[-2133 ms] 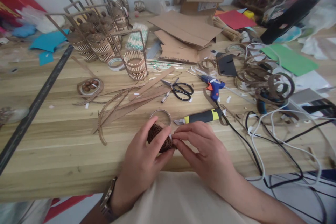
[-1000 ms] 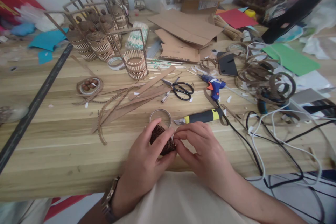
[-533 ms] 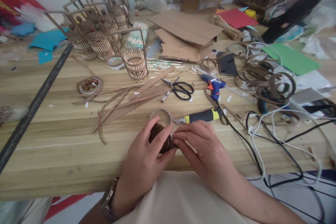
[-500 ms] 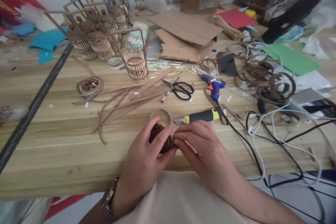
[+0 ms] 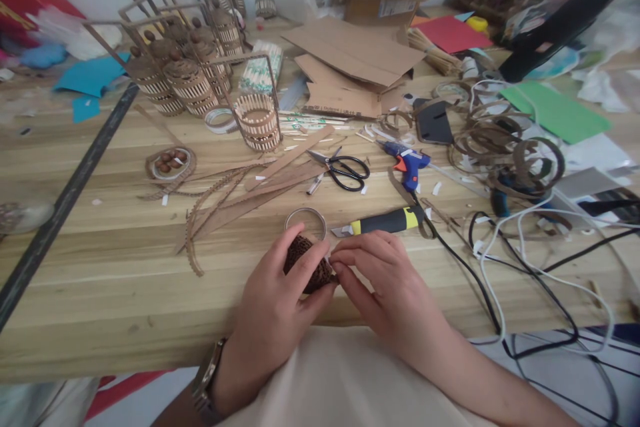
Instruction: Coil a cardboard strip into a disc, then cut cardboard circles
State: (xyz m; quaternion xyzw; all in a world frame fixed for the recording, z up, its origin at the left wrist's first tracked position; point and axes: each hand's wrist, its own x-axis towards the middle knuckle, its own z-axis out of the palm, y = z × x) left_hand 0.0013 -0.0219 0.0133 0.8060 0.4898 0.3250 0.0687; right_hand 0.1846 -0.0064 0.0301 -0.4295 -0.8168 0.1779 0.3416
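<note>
Near the table's front edge, my left hand (image 5: 280,293) is closed around a dark brown coil of corrugated cardboard strip (image 5: 301,260), its ridged rolled face turned up. The fingertips of my right hand (image 5: 383,277) pinch together at the coil's right edge, on what seems to be the strip's end; my fingers hide most of it. Just behind the coil lies a roll of tape (image 5: 306,219), partly covered by my left fingers. A yellow and black utility knife (image 5: 385,221) rests beyond my right hand, its blade pointing left.
Scissors (image 5: 345,172), a blue glue gun (image 5: 409,163) and cardboard strips (image 5: 235,203) lie ahead. Small stick lanterns with handles (image 5: 193,83) stand at the back left, one lidless basket (image 5: 257,123) nearer. Brown balls (image 5: 170,161) fill a small ring. Cables (image 5: 520,267) tangle at the right.
Almost nothing differs. My right fingertips have shifted very slightly at the coil's edge, while my left hand keeps its hold.
</note>
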